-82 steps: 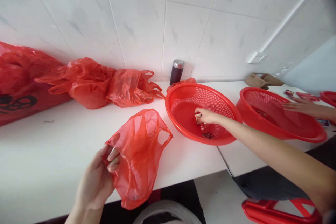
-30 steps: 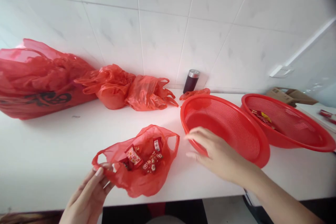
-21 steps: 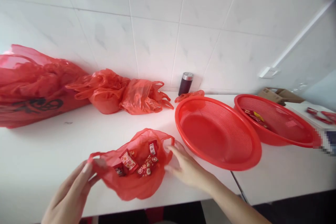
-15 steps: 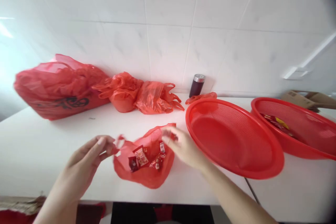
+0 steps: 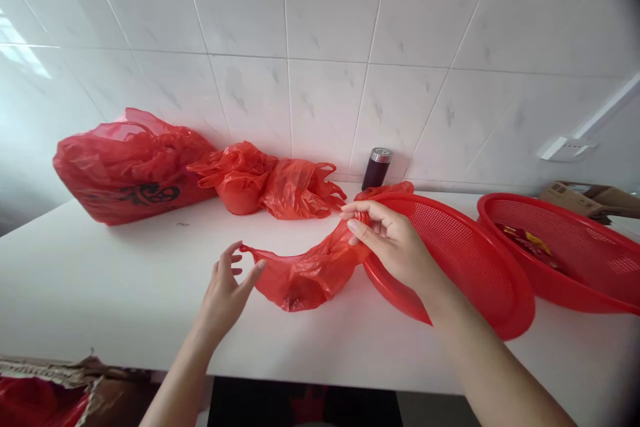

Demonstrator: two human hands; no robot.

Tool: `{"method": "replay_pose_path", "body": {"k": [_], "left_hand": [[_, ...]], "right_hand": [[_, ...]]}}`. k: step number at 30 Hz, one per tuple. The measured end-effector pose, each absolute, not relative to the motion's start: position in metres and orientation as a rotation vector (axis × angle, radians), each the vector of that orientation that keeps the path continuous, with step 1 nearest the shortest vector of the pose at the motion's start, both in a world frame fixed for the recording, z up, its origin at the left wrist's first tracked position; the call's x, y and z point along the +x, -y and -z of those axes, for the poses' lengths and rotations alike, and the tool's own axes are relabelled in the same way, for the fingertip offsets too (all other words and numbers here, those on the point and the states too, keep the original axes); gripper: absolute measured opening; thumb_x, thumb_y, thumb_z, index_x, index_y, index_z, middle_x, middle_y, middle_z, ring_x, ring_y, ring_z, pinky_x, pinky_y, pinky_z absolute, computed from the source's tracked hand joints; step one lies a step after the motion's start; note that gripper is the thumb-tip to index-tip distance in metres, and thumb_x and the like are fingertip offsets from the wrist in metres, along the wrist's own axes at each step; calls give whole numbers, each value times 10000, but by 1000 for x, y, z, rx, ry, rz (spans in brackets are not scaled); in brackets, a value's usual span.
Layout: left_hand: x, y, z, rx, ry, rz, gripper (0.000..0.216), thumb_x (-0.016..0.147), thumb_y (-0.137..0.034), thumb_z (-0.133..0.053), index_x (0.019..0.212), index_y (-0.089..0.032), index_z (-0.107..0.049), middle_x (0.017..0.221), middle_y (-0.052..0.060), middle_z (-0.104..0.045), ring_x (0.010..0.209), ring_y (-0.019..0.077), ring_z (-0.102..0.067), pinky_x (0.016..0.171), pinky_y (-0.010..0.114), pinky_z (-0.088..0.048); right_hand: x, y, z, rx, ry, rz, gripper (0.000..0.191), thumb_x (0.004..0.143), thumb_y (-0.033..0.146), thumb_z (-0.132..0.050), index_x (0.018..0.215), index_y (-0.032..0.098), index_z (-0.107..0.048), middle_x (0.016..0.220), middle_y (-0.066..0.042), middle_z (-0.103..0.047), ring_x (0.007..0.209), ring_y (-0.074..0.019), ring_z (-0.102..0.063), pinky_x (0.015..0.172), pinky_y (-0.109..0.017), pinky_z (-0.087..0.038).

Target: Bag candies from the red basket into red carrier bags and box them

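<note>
A small red plastic bag [image 5: 306,271] hangs stretched between my two hands just above the white counter [image 5: 100,280]. My left hand [image 5: 227,285] pinches its left handle with thumb and fingers. My right hand [image 5: 387,240] grips the right handle, raised over the rim of a red mesh basket [image 5: 465,267]. The bag's mouth is pulled narrow, so its contents are hidden.
A second red basket [image 5: 575,260] with a few wrapped sweets sits at the right. Filled red bags [image 5: 135,167] [image 5: 270,180] line the tiled wall, beside a dark flask [image 5: 377,168]. A cardboard box [image 5: 590,197] stands far right.
Both hands took hold of the bag's handles and pulled them apart, lifting the bag. Its mouth has closed over the sweets. The view swung left.
</note>
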State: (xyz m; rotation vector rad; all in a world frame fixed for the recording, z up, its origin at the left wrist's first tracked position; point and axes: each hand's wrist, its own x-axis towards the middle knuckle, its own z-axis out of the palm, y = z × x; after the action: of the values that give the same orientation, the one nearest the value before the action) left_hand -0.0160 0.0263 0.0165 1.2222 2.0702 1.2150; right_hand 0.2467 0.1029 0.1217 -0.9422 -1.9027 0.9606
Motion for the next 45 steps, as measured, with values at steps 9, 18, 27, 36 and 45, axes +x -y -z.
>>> {"method": "replay_pose_path", "body": {"k": [9, 18, 27, 36, 45], "left_hand": [[-32, -80, -73, 1008, -1494, -1486, 407, 698, -528, -701, 877, -163, -703, 829, 50, -683, 737, 162, -617, 662, 259, -488], [-21, -78, -177, 1362, -1241, -1689, 279, 794, -414, -677, 959, -194, -727, 781, 25, -695, 715, 159, -629, 652, 251, -495], [-47, -96, -175, 1289, -1199, -1507, 300, 849, -374, -630, 1074, -186, -696, 660, -32, -635, 621, 103, -571, 612, 216, -460], [-62, -95, -164, 1346, -1212, -1342, 271, 866, -420, -575, 897, -172, -682, 809, 23, -653, 717, 143, -570, 740, 284, -476], [-3, -95, -173, 1421, -1056, -785, 190, 711, -198, -732, 885, -206, -657, 734, -10, -566, 626, 120, -511, 592, 262, -449]], "right_hand": [[255, -127, -123, -994, 1775, -986, 346, 873, 401, -566, 1189, 262, -580, 1175, -51, -624, 540, -78, -598, 662, -318, -534], [250, -144, -145, -851, 1707, -987, 416, 863, 410, -580, 1240, 236, -594, 945, -44, -673, 854, -180, -650, 774, -360, -560], [234, -159, -154, -743, 1738, -1258, 309, 885, 336, -574, 1166, 215, -613, 1267, -87, -605, 867, -152, -681, 796, -337, -550], [233, -162, -184, -826, 2091, -778, 182, 827, 279, -599, 986, 199, -637, 817, -12, -681, 721, -129, -628, 667, -274, -478], [170, -138, -219, -509, 2406, -654, 49, 828, 224, -556, 874, 213, -571, 706, 48, -588, 618, -91, -534, 613, -245, -411]]}}
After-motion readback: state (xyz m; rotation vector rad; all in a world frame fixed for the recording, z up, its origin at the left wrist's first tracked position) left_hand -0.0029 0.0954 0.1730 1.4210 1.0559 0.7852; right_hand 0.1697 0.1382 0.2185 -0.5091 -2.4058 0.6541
